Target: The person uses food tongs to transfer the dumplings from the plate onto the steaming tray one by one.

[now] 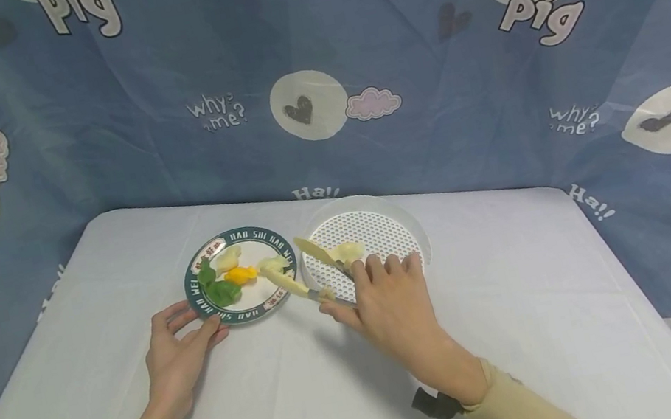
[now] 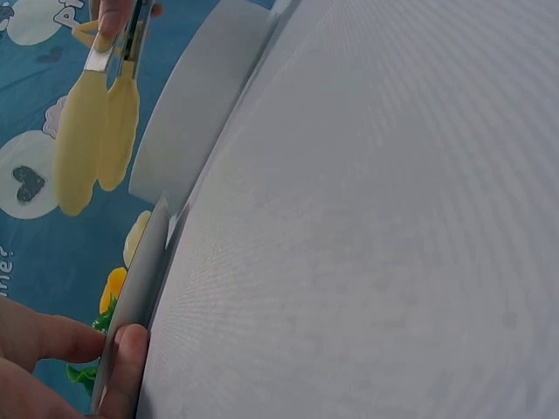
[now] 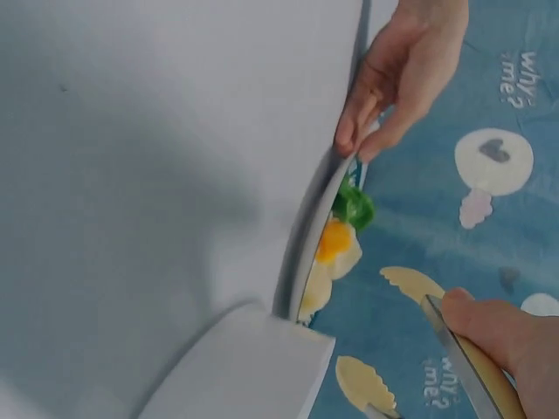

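My left hand pinches the near-left rim of a round plate with a dark green lettered border, thumb and fingers on either side of the edge. On it lie green leafy pieces, a yellow-orange piece and pale dumpling-like pieces. My right hand holds metal tongs with yellow tips; the tips stand apart above the place where plate and tray meet. Nothing is visibly clamped between them. A white perforated round tray holds a pale piece, partly hidden behind the tongs.
A white cloth covers the table. Behind it hangs a blue printed curtain, which also reaches down both sides. The tray's tall white side wall stands right beside the plate.
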`<state>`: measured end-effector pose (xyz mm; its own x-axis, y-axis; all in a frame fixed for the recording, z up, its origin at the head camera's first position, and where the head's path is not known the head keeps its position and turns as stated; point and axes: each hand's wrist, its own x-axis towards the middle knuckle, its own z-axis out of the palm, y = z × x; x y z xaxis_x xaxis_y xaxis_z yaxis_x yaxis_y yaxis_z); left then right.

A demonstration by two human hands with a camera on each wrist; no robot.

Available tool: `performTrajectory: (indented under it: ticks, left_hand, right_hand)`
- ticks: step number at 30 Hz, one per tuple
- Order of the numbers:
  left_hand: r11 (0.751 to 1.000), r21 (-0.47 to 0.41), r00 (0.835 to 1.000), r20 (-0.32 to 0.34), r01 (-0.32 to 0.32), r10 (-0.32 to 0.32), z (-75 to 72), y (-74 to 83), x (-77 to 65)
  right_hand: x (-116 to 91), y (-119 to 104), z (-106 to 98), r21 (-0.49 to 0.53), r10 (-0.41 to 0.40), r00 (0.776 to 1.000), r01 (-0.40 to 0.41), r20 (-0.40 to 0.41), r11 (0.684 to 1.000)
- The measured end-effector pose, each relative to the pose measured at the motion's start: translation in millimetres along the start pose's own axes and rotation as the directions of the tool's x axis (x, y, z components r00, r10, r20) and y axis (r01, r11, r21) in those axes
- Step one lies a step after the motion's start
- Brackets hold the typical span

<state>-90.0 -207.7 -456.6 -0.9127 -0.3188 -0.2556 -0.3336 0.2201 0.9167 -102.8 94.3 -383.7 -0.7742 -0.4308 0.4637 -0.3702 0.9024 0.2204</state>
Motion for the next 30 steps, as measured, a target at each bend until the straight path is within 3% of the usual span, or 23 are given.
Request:
performTrajectory:
  ticks: [30]
  left_hand:
    - [0.999, -0.033, 1.0, 0.002, -0.008, 0.008, 0.3, -1.3, -0.3]
  right_hand:
    - [19.6, -55.5, 0.2, 0.017, -0.113, 0.986, 0.112, 0.122, 0.994]
